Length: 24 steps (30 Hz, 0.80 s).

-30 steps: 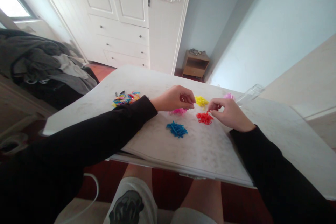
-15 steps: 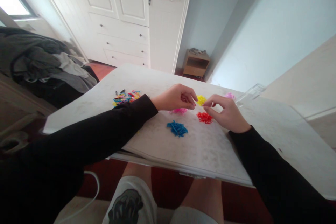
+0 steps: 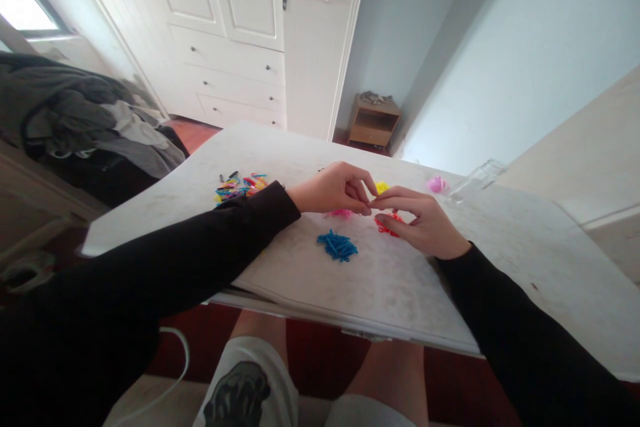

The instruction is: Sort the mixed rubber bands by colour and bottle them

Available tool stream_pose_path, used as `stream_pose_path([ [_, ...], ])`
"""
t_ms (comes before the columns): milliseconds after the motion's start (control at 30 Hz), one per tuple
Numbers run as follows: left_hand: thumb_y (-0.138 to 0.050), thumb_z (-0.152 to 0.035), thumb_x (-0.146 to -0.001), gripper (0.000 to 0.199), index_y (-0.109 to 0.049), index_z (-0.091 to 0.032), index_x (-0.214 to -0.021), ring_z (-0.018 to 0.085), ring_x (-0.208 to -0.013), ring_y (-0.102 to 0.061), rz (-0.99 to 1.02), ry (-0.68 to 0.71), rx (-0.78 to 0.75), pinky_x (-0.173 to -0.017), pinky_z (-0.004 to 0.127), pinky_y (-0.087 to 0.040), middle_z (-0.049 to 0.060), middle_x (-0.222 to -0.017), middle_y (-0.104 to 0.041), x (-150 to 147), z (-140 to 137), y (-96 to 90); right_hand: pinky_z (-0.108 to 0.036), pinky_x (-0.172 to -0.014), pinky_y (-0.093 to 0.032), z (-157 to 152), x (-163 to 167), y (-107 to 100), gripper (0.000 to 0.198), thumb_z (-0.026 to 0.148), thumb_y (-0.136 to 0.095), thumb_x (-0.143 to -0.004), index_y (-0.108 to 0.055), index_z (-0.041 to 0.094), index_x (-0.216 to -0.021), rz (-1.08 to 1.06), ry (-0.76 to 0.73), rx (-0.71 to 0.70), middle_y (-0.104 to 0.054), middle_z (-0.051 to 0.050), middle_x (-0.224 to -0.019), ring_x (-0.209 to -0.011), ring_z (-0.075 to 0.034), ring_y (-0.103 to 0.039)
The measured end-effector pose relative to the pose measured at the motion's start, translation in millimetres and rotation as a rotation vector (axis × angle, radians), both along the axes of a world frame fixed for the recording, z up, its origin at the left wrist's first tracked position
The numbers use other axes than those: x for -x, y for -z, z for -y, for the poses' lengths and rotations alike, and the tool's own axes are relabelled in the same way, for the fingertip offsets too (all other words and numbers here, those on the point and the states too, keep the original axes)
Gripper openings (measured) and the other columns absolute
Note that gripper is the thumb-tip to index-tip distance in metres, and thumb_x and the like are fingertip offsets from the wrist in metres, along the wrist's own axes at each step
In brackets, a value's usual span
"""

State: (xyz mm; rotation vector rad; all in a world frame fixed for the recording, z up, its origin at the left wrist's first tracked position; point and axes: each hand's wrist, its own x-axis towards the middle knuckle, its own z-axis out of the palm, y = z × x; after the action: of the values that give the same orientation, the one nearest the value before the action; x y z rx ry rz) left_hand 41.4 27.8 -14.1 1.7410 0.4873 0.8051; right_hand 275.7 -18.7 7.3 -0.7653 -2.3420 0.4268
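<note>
My left hand is held over the table with thumb and fingers pinched together; whatever lies between the fingertips is too small to make out. My right hand meets it from the right, its outstretched fingers reaching the left fingertips and its thumb apart below. Under the right hand, a pile of red rubber bands is partly hidden. Pink rubber bands show beneath my left hand, and yellow ones lie behind the fingers. Nearer me sits a pile of blue rubber bands.
A mixed-colour pile of bands lies left, partly behind my left sleeve. At the right back are a pink bundle and a clear glass or plastic container on its side. The white table has its front edge over my legs.
My right hand has moved left, and its fingers now reach the left fingertips; its thumb has parted from the index finger. The left hand has barely moved.
</note>
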Motion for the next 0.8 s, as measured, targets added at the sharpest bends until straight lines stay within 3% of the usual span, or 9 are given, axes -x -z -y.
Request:
stream_pose_path([
  [467,-0.09,-0.015,-0.072,0.035,-0.072,-0.01,-0.102,0.017,-0.077,-0.079,-0.018,0.022,0.009,-0.067,0.021,-0.063,0.009,-0.083,-0.081,-2.1,4.8,-1.9,-0.033,-0.071,-0.056,0.4,3.4,2.2,0.008,0.026,-0.07,-0.091,-0.077,0.022,-0.091,-0.02,0.073,0.003,-0.077,-0.005,-0.088,-0.076,-0.018,-0.069],
  [800,-0.088,-0.014,-0.073,0.028,-0.074,-0.011,-0.096,0.017,-0.078,-0.079,-0.022,0.005,-0.063,-0.069,0.021,-0.063,0.007,-0.081,-0.08,-2.0,7.3,-4.6,-0.035,-0.071,-0.054,2.2,4.4,-0.2,0.009,0.026,-0.069,-0.094,-0.073,0.023,-0.086,-0.059,0.091,-0.019,-0.075,-0.004,-0.086,-0.078,-0.019,-0.068],
])
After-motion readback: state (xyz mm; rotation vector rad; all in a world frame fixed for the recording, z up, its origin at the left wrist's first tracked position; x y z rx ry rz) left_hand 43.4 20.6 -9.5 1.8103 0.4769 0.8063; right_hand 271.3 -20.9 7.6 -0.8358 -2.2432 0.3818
